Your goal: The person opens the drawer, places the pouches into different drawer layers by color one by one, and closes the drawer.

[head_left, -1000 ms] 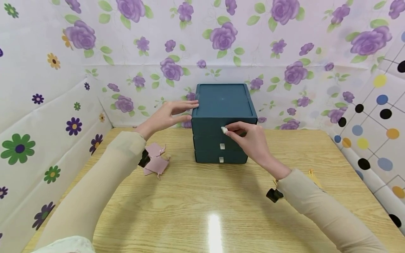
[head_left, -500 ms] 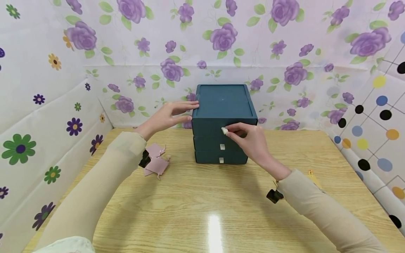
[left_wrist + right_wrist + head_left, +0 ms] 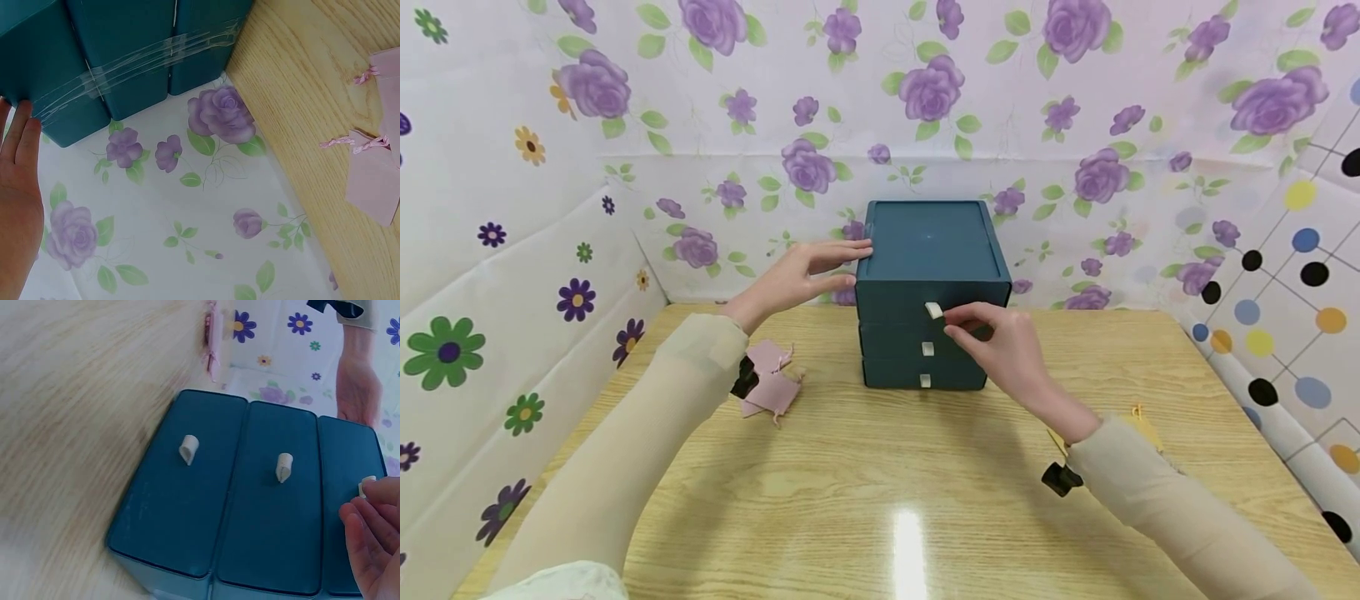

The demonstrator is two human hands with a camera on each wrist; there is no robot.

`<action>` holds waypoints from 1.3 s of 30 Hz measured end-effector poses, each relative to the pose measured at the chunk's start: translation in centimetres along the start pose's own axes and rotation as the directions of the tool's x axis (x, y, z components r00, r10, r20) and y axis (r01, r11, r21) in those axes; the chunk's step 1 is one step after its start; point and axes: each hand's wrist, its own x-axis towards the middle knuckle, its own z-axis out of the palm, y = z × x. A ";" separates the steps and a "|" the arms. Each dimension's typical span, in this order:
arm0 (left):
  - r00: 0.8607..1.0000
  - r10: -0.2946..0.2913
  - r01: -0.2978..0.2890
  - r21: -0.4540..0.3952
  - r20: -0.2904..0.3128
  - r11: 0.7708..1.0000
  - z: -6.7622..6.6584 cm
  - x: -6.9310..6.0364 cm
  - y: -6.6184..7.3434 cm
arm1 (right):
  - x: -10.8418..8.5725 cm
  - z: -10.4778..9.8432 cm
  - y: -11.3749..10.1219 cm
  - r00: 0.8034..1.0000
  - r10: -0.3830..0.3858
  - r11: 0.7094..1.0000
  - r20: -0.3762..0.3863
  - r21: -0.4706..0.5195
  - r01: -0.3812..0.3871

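A dark blue three-drawer cabinet (image 3: 929,242) stands at the back of the wooden table, its drawers flush with the front. Each drawer has a small white pull tab; the top tab (image 3: 933,310) sticks out at a slant. Just right of that tab, my right hand (image 3: 1003,346) has its thumb and index finger bent and slightly apart, with nothing seen between them. In the right wrist view, its fingers (image 3: 365,519) partly cover the top tab. My left hand (image 3: 797,271) lies with extended fingers against the cabinet's upper left edge. Clear tape (image 3: 134,62) crosses the cabinet's side.
Pink drawstring pouches (image 3: 771,387) lie on the table left of the cabinet, near the left wrist. A yellow pouch (image 3: 1146,429) sits at the right, partly behind the right sleeve. A flowered cloth wall (image 3: 737,175) rises directly behind the cabinet.
My right hand has let go of the top drawer's tab and shifted slightly right and down. The left hand stays in place on the cabinet.
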 end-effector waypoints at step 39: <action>1.000 -0.001 0.001 0.007 -0.004 1.000 0.0 0.0 -0.1 | -1.8 3.3 2.0 0.991 -0.039 0.979 0.131 -0.191 0.064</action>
